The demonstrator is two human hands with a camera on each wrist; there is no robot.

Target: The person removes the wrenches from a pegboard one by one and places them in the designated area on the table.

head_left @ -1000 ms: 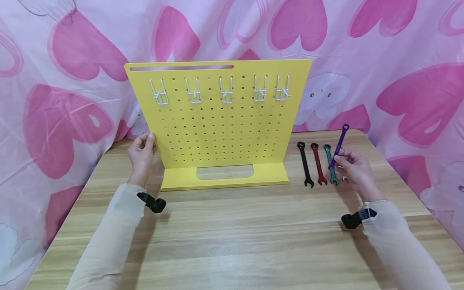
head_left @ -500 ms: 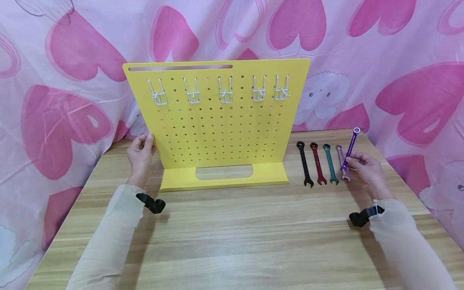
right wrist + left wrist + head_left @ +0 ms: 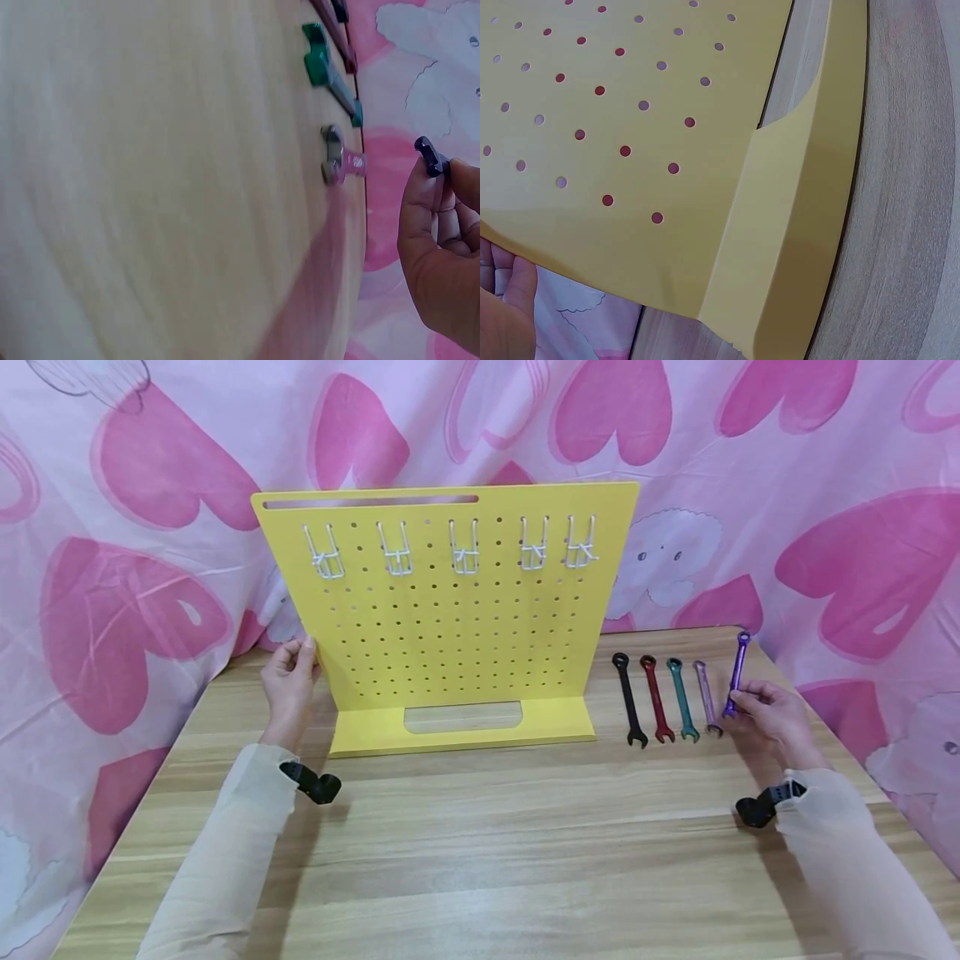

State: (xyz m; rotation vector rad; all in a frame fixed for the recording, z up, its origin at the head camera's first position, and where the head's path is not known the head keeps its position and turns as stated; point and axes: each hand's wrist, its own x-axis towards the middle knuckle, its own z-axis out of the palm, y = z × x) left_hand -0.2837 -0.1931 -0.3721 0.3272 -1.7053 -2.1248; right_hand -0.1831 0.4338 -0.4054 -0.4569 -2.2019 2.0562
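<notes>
A yellow pegboard [image 3: 450, 618] stands upright on the table, with several white wire hooks [image 3: 464, 547] along its upper part. My left hand [image 3: 289, 681] pinches the board's left edge between thumb and fingers; the left wrist view shows the fingers [image 3: 514, 289] at that edge. On the right, my right hand [image 3: 776, 714] pinches a purple combination wrench [image 3: 737, 672] near its open end, ring end up. Left of it lie a pink wrench [image 3: 706, 697], a green wrench [image 3: 683, 697], a red wrench [image 3: 657, 697] and a black wrench [image 3: 629, 697], side by side.
The wooden table [image 3: 480, 852] reaches back to a pink curtain [image 3: 480, 427] printed with hearts. An oblong cutout opens in the pegboard's base [image 3: 558, 727], and a long slot runs along its top left.
My right hand has moved to the right with the purple wrench, from over the green and pink wrenches to beside the pink one. The wrench stands more upright. My left hand stays on the board.
</notes>
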